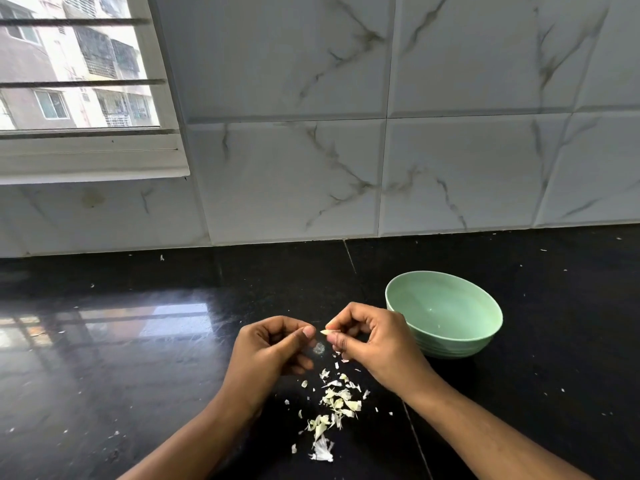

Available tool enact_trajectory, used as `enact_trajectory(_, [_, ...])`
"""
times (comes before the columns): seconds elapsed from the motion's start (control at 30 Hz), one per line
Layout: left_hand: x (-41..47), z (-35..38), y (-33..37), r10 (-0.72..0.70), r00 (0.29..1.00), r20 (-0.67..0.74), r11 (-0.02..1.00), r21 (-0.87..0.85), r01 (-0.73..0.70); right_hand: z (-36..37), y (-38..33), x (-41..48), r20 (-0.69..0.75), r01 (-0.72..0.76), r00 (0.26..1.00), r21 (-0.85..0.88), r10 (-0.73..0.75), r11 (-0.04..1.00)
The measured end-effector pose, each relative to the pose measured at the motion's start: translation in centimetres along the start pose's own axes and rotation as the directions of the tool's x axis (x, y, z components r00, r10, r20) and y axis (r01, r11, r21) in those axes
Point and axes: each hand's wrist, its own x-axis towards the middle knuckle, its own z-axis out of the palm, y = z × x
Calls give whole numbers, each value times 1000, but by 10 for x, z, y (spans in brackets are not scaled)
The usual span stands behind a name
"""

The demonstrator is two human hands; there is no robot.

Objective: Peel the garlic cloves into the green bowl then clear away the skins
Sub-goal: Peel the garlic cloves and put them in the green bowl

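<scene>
My right hand [375, 336] pinches a small pale garlic clove [327, 331] between thumb and fingertips, its tip pointing left. My left hand [273, 344] is just left of it with curled fingers, thumb tip close to the clove; nothing shows in its grasp. A blurred pale scrap [318, 348] shows just below the gap between the hands. The green bowl [450, 344] stands upright right behind my right hand, and no clove shows in the part of its inside that I see. A heap of white garlic skins [336, 407] lies on the counter between my forearms.
The black polished counter [138, 375] carries small skin flecks scattered around. A white marble-tiled wall [381, 150] closes the back. A window [76, 64] sits at the upper left.
</scene>
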Motion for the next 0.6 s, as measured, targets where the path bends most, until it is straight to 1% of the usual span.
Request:
enact_trajectory(0.07, [3, -3, 1, -3, 998, -63, 1000, -28, 1, -1, 2, 2, -29, -27, 999, 20, 28, 999])
enact_trajectory(0.13, [4, -5, 3, 3, 998, -67, 998, -55, -7, -2, 1, 3, -24, -58, 998, 56, 60, 997])
enact_trajectory(0.17, [3, -4, 3, 19, 999, -34, 999, -41, -20, -2, 0, 2, -15, -70, 997, 75, 71, 995])
enact_trajectory(0.27, [-3, 0, 0, 75, 987, 139, 995, 52, -83, 0, -2, 1, 28, -109, 994, 132, 107, 985])
enact_trajectory(0.3, [-4, 1, -1, 90, 982, 166, 991, 79, -104, 0, -2, 1, 46, -132, 991, 170, 126, 976])
enact_trajectory(0.37, [-3, 0, -1, 108, 982, 152, 988, 96, -123, 0, -2, 2, 78, -185, 982, 264, 170, 947])
enact_trajectory(0.43, [-2, -1, 0, 110, 986, 129, 990, 72, -120, 0, -2, 2, 99, -221, 975, 331, 199, 918])
enact_trajectory(0.6, [-2, -1, 4, 138, 981, 133, 989, 40, -144, 2, -9, 1, 124, -243, 970, 401, 211, 883])
